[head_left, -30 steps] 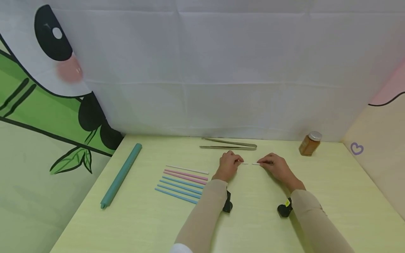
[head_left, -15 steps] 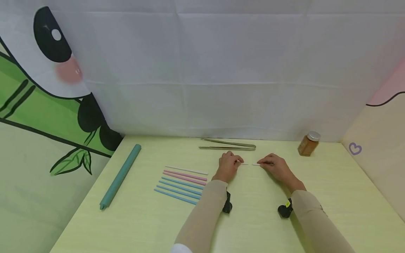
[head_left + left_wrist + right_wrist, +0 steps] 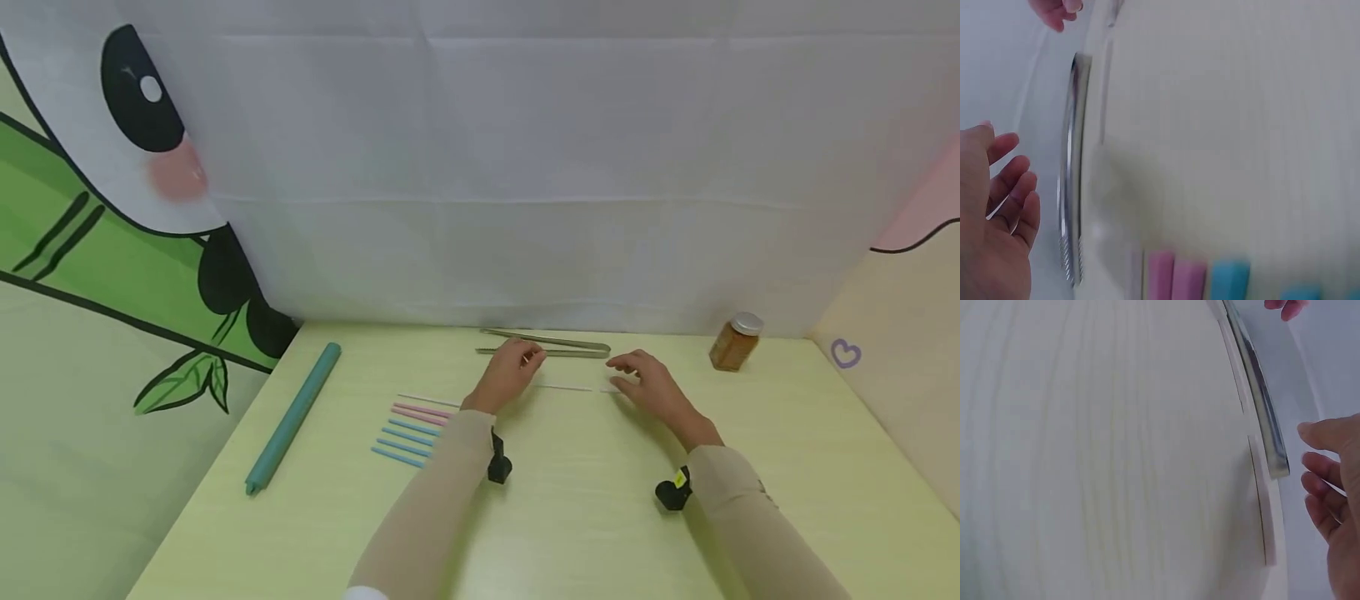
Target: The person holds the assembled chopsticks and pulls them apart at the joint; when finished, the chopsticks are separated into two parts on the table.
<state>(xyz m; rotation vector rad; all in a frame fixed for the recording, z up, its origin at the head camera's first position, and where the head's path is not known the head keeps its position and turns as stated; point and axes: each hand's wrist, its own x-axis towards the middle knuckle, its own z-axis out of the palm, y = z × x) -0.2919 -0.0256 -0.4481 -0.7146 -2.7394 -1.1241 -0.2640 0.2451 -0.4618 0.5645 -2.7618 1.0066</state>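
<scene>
Two thin white sticks lie roughly end to end on the table: a left one and a right one, with a small gap between. My left hand hovers above the left stick's outer end, its fingers loosely bent and holding nothing, as the left wrist view shows. Over the right stick my right hand is lifted, thumb and fingers apart, with nothing between them. Metal tongs lie just behind the hands; the left hand covers part of them in the head view.
Left of the left forearm is a row of sticks: one white, pink ones and several blue ones, their right ends hidden by the arm. A teal rolled item lies farther left. A lidded brown jar stands back right.
Both hands have let go of the white sticks, which stay on the table. The left hand has moved left and up; the right hand's fingers have spread and lifted slightly.
</scene>
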